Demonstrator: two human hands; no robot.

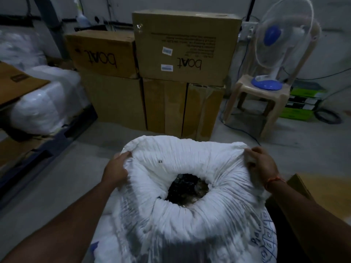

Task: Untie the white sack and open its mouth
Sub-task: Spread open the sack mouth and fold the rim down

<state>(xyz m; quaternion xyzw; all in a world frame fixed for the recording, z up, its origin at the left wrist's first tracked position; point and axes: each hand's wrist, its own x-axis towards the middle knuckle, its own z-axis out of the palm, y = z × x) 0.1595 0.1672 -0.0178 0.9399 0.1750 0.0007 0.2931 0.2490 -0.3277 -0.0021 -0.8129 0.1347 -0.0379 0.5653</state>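
White sack [190, 215] stood on the floor [57, 186] before stacked cardboard boxes [180, 73]; left hand [117, 168] and right hand [263, 164] pinched opposite sides of its rim, mouth [187, 190] partly open.

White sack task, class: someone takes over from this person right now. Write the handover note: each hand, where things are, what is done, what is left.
Left hand grips the left edge of the white sack; right hand grips the right edge.
The sack stands on the floor in front of stacked cardboard boxes.
Done: no tie is visible; the mouth shows a gap with dark contents.
Left: the mouth is only partly open and bunched; spread it wider.
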